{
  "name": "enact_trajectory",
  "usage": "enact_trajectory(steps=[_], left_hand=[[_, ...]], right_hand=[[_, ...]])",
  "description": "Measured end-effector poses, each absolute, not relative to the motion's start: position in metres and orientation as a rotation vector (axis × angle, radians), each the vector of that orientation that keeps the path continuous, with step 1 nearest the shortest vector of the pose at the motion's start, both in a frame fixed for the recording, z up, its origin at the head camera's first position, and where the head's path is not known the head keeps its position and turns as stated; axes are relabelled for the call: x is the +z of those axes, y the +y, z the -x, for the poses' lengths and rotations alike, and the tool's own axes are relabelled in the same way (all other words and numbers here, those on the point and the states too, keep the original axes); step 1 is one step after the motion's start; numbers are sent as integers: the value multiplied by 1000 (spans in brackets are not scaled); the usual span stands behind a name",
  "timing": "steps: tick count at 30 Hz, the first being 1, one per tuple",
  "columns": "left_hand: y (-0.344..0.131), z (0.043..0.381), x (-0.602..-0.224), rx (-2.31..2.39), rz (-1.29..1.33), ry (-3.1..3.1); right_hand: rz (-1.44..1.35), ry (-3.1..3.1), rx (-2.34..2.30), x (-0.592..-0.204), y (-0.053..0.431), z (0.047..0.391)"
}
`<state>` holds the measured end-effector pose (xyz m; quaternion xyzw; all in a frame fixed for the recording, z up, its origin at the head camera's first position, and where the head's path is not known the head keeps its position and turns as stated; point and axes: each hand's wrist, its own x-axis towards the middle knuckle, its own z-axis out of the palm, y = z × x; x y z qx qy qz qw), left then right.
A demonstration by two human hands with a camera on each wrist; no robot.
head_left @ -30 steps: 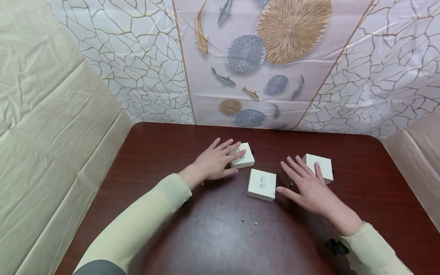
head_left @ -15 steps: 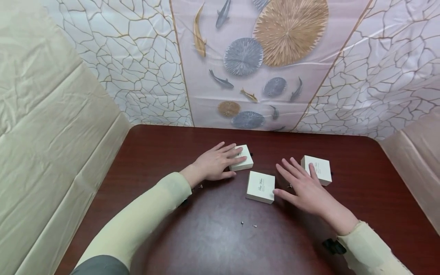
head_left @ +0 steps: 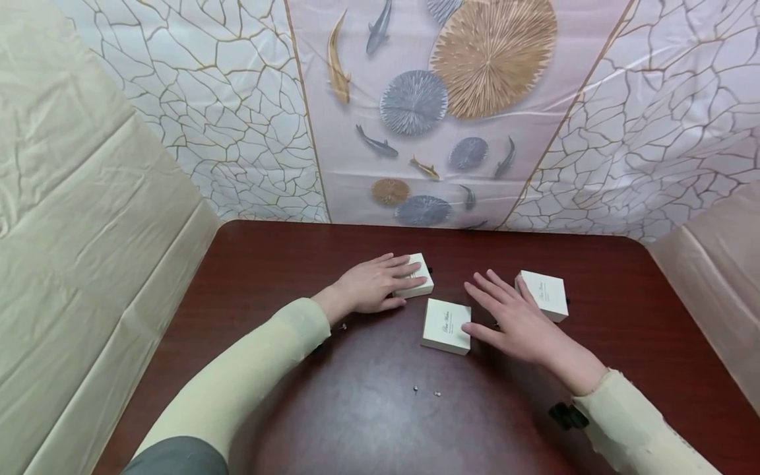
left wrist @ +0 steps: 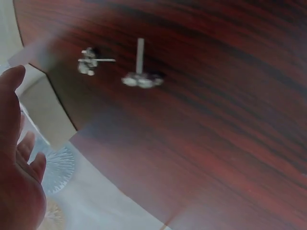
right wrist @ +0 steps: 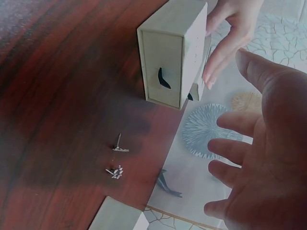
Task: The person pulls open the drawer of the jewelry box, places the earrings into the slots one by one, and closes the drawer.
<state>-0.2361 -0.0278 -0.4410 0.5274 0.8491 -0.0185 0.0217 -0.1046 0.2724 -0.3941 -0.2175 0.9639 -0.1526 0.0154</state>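
In the head view, my left hand (head_left: 371, 287) lies over the back-left white box (head_left: 420, 291), fingers spread and straight across its lid. My right hand (head_left: 522, 326) hovers with extended fingers between the middle white box (head_left: 442, 320) and the right-hand white box (head_left: 551, 294). Its thumb overlaps the edge of the middle box, and one finger overlaps the right box. Two stud earrings, one (left wrist: 88, 62) with its post sideways and another (left wrist: 142, 79) post up, lie near my left wrist. The right wrist view shows two more studs, one (right wrist: 120, 148) above the other (right wrist: 115, 172).
Toward the front of the dark red-brown table (head_left: 285, 257) lie two tiny studs, the left one (head_left: 415, 388) and the right one (head_left: 437, 394). Patterned cloth (head_left: 237, 119) hangs behind the table's back edge. A plain beige cloth wall (head_left: 89, 264) closes the left side.
My right hand has drifted left, so its thumb now overlaps the middle box. My left hand has come further over the back-left box. The head view has shifted slightly.
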Motion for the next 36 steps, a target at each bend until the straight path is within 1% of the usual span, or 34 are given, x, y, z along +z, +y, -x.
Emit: enact_trajectory(steps=[11,18,29,36], left_hand=[[-30,240,-449,17,-1751,2609],[-32,243,-452,44,-1770,2608],[-48,244,-451,88,-1764,2567],[-62,246,-449,128,-1803,2554]], right_hand=[[634,2948,-474,-385,266,116],[646,2909,-487,-383,263,130],[744,2858,-518,-387,252,155],[836,2793,-539,-391,244,170]])
